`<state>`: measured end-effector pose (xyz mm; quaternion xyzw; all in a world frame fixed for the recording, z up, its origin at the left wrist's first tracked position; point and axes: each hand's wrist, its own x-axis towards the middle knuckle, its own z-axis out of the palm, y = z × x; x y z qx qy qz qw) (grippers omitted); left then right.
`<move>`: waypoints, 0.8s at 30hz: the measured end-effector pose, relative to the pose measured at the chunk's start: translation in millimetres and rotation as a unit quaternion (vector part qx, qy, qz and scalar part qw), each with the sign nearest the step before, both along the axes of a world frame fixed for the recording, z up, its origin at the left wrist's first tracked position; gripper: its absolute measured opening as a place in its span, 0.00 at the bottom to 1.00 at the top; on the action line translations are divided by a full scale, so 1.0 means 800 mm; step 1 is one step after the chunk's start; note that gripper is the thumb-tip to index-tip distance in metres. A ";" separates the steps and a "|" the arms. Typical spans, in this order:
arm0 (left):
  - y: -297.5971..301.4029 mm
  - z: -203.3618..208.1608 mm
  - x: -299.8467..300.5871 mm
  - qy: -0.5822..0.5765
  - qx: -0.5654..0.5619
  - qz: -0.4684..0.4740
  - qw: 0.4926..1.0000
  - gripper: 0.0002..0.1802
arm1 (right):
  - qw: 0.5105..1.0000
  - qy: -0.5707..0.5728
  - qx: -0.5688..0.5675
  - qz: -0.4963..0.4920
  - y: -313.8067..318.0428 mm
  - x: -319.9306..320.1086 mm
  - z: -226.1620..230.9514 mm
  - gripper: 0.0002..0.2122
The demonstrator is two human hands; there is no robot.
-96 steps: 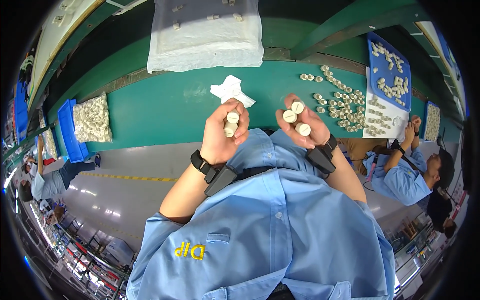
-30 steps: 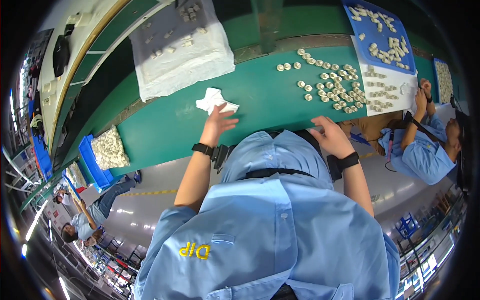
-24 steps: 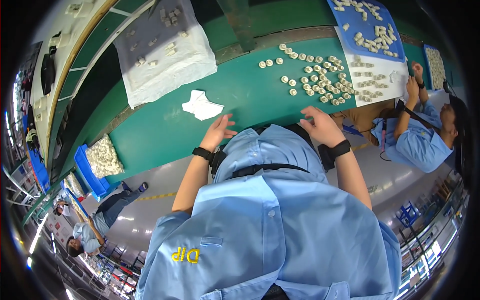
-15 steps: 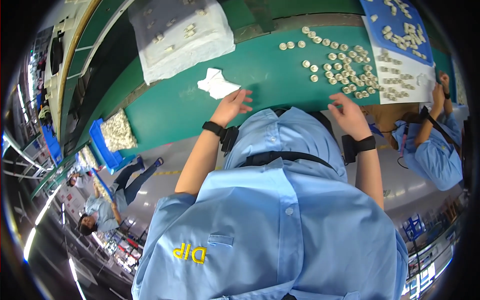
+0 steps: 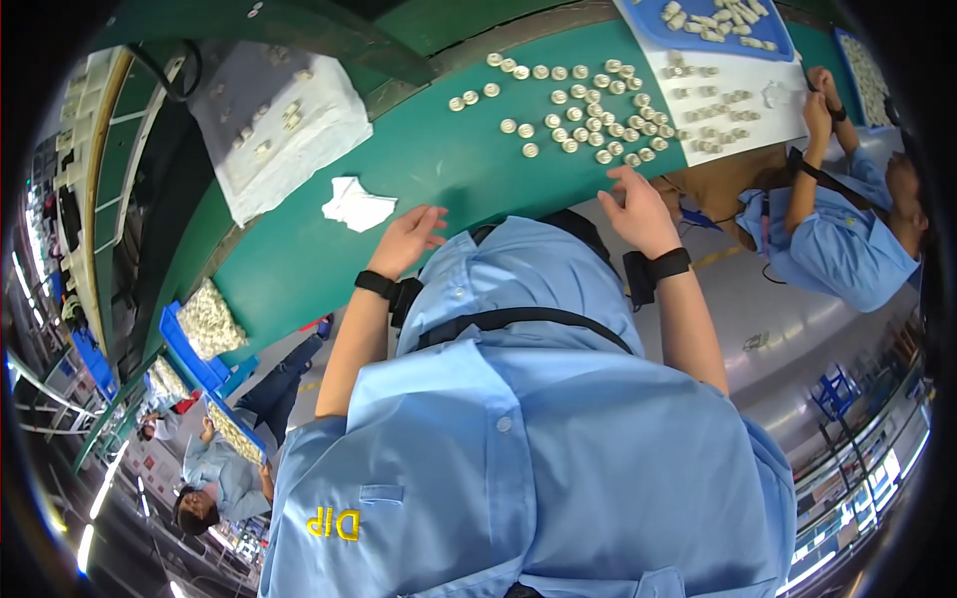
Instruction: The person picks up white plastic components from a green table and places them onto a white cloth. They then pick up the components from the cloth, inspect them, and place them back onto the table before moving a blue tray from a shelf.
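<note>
My left hand point(image 5: 407, 241) hovers at the near edge of the green table point(image 5: 454, 184), fingers apart and holding nothing. A crumpled white paper or cloth point(image 5: 359, 205) lies just beyond it, not touched. Further right, my right hand point(image 5: 643, 213) is also at the near edge, its fingers loosely spread with nothing in them. Beyond that hand, many small round cream pieces with metallic-looking tops point(image 5: 580, 135) stand on the table, dense at the right and thinning into short rows at the left. Both wrists wear black bands with small boxes.
A white sheet point(image 5: 776, 128) with rows of pieces and a blue tray point(image 5: 773, 25) are at far right, beside a co-worker point(image 5: 837, 239). White sheeting point(image 5: 294, 164) carrying a few pieces lies left. A filled bag point(image 5: 209, 324) rests by a blue bin point(image 5: 187, 349). Another person point(image 5: 214, 473) carries a tray.
The whole view has turned, so the table and pieces sit further left. My left hand is slightly farther from the white paper. The co-worker's head has come into view at right.
</note>
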<state>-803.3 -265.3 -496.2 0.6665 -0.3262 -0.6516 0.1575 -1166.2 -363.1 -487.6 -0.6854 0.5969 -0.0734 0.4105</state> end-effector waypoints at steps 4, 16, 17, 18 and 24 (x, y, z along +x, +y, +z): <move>-0.001 0.002 -0.003 0.000 0.002 0.012 1.000 0.23 | 0.991 0.074 -0.095 -0.055 -0.010 -0.017 -0.001 0.21; 0.044 -0.012 0.007 -0.042 0.049 0.081 0.995 0.22 | 0.947 0.228 -0.225 -0.031 -0.037 -0.032 -0.036 0.42; 0.048 -0.014 0.007 -0.042 0.048 0.086 0.994 0.22 | 0.943 0.239 -0.229 -0.029 -0.039 -0.034 -0.042 0.43; 0.052 -0.014 0.006 -0.044 0.047 0.090 0.994 0.22 | 0.940 0.250 -0.232 -0.028 -0.040 -0.037 -0.048 0.44; 0.067 -0.024 0.008 -0.067 0.050 0.086 0.993 0.22 | 0.938 0.225 -0.261 -0.050 -0.059 -0.041 -0.082 0.42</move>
